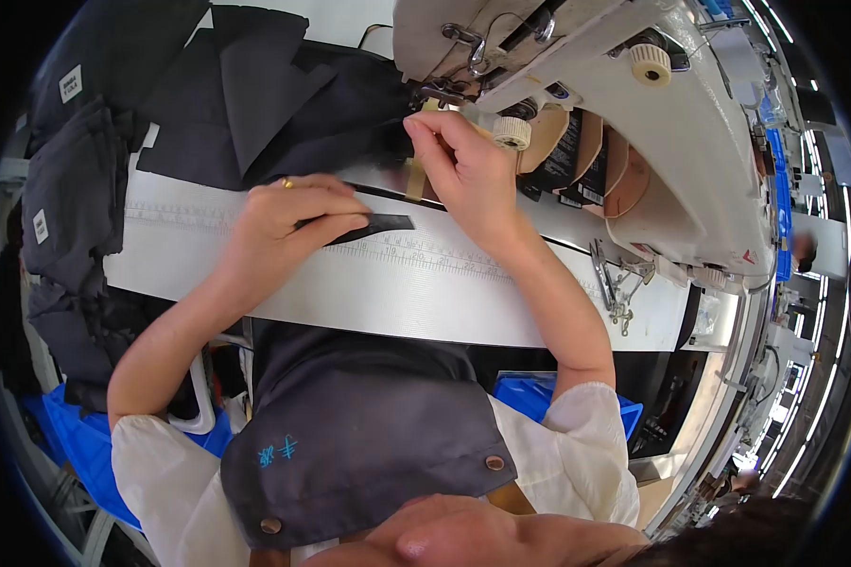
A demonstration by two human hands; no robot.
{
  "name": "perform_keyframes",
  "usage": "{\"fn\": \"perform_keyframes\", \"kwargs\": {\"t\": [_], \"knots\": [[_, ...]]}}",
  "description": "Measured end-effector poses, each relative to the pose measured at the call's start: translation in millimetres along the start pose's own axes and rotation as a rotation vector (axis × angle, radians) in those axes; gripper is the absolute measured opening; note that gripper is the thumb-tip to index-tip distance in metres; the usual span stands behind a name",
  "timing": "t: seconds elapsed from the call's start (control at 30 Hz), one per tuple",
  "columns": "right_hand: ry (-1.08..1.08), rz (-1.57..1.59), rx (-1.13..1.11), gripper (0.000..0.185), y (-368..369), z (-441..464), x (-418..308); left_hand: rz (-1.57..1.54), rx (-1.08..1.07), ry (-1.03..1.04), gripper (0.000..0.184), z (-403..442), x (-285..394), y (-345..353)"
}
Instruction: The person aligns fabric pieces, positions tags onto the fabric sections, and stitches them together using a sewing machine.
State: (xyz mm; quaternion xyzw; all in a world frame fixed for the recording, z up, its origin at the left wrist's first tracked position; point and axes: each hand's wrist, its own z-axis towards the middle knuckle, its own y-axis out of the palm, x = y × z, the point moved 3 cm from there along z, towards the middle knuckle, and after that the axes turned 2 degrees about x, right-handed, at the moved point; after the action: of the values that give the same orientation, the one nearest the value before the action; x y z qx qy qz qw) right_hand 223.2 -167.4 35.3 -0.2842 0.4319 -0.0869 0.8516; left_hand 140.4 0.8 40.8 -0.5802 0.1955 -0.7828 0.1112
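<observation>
In the head view my left hand [298, 222] is closed on a small dark fabric piece [388, 224], whose pointed end sticks out to the right over the white ruler-marked table [350, 293]. A ring shows on one finger. Up and to the right, my right hand [459, 165] has its fingers pinched together in front of the sewing machine's needle area [444, 90]; anything between the fingertips is too small to tell. Large dark fabric pieces [246, 94] lie behind my left hand, reaching toward the machine.
Folded dark garments [71, 189] with white labels are piled at the left edge. The white sewing machine [690, 142] fills the upper right. Metal clips or hardware [617, 288] lie at the table's right. Blue bins [85, 454] are below the table.
</observation>
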Motion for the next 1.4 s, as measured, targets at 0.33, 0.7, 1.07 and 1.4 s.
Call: {"fn": "perform_keyframes", "kwargs": {"t": [0.33, 0.7, 1.07, 1.4], "knots": [[-0.284, -0.198, 0.061, 0.009, -9.0, 6.0, 5.0, 0.052, 0.055, 0.025, 0.013, 67.7, -28.0, -14.2], [-0.425, -0.325, -0.160, 0.021, -6.5, -29.8, 1.4, 0.003, -0.368, -0.424, 0.017, 98.4, -48.4, -11.6], [0.010, -0.333, -0.177, 0.028, -10.4, -15.4, 22.4, 0.058, -0.326, -0.365, 0.017, 80.4, -27.1, -12.2], [-0.379, -0.545, 0.005, 0.013, -5.0, 1.3, 7.4, 0.005, -0.265, -0.306, 0.013, 71.8, -23.7, -10.6]]}}
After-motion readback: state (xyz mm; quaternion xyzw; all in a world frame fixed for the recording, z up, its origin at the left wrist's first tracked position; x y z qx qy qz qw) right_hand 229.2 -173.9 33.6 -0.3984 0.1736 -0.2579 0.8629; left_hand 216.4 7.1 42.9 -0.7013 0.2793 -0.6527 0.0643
